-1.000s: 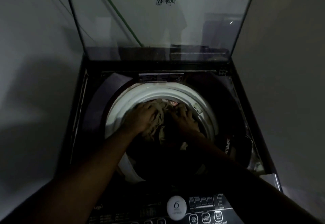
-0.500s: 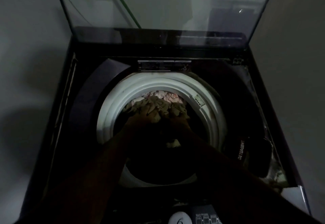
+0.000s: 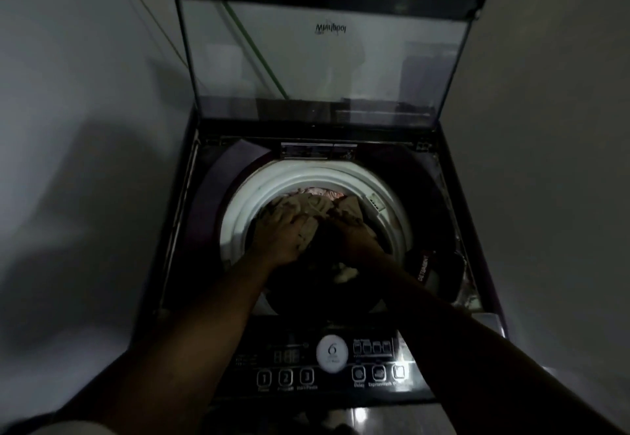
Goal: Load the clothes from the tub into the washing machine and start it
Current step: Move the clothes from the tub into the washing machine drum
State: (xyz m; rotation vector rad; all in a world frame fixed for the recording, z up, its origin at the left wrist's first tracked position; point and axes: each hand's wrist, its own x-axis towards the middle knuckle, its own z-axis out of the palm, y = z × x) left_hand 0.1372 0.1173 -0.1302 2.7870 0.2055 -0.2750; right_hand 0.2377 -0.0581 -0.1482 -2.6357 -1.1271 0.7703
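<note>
Both hands stayed down in the washing machine (image 3: 242,207) as before. The left hand (image 3: 282,234) lay flat, fingers straight, pressing the beige clothes (image 3: 312,205). The right hand (image 3: 356,237) touched them too, its grip too dark to tell. The lid (image 3: 324,66) still stood open.

Raised lid (image 3: 324,59) behind, drum mouth (image 3: 238,216) crowded with clothes (image 3: 313,207), perhaps dark free room nearside.

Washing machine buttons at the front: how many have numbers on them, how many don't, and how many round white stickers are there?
Numbered buttons: 3
Buttons without numbers: 3 showing; the right arm may hide more
Round white sticker with a 6: 1
Total: 7
</note>
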